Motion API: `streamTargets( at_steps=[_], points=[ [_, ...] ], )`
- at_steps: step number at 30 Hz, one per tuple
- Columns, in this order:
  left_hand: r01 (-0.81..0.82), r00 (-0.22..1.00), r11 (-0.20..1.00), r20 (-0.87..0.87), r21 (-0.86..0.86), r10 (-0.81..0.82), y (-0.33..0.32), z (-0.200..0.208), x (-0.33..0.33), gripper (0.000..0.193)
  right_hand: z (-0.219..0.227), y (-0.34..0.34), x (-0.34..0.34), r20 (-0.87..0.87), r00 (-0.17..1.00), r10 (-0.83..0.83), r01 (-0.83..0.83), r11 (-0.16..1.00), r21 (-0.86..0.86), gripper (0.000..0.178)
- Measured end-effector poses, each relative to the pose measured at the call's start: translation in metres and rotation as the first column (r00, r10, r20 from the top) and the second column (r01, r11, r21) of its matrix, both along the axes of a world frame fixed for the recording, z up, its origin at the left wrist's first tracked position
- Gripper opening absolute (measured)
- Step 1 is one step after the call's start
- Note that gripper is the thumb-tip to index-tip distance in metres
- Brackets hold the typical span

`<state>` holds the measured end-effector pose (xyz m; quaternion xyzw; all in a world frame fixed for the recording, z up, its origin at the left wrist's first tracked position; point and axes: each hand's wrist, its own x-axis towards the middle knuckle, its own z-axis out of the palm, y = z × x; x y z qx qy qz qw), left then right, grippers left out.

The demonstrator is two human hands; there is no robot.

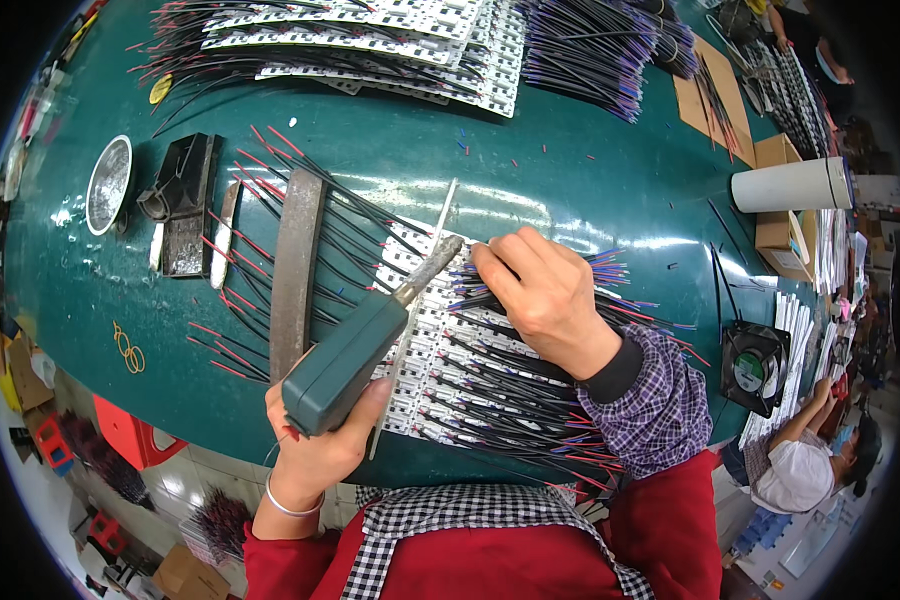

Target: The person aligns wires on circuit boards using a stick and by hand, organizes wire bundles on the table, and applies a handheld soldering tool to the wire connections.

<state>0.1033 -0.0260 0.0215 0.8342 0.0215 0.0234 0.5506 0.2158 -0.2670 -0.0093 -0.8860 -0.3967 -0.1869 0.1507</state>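
Note:
My left hand [320, 455] is wrapped around the body of a green soldering gun [345, 365], its metal tip pointing up and right over a white panel of small circuit boards [408, 402]. Just right of that tip, my right hand [545, 300] is closed with thumb and fingertips together; what they pinch is hidden. Black wires [510, 390] with red, blue and purple ends pass under and below my right hand. More red-tipped black wires [355, 235] run left off the panel, beneath a curved brown metal bar [298, 270]. A thin pale strip [444, 215] stands along the panel's length.
Left lie a metal bowl [109, 185], a black box-like holder [185, 210] and rubber bands [127, 347]. Wired panels [485, 70] and a wire bundle [590, 50] occupy the far side. A small fan [756, 368] and white cylinder [790, 187] are right; other people sit beyond.

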Motion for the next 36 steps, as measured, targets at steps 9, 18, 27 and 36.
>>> streamTargets(
  at_steps=[9, 18, 27, 36],
  points=[
    [0.001, 1.000, 1.000, 0.017, -0.004, -0.001, 0.006, -0.001, -0.009, 0.028, -0.002, -0.001, 0.000, -0.005, 1.000, -0.005, 0.005, 1.000, 0.005, 0.019],
    [-0.034, 0.999, 0.992, -0.001, -0.121, 0.035, -0.002, -0.002, 0.001, 0.025, -0.003, -0.003, 0.001, -0.017, 1.000, 0.019, -0.018, 0.999, 0.036, 0.020],
    [0.025, 0.998, 0.999, -0.059, -0.029, -0.026, -0.002, 0.007, 0.005, 0.024, 0.000, -0.001, -0.001, 0.021, 1.000, 0.007, -0.007, 1.000, -0.004, 0.020],
    [0.028, 0.999, 1.000, -0.023, -0.007, -0.028, -0.002, 0.006, 0.006, 0.022, 0.001, 0.000, -0.001, 0.024, 1.000, 0.011, -0.011, 1.000, -0.014, 0.020]
  ],
)
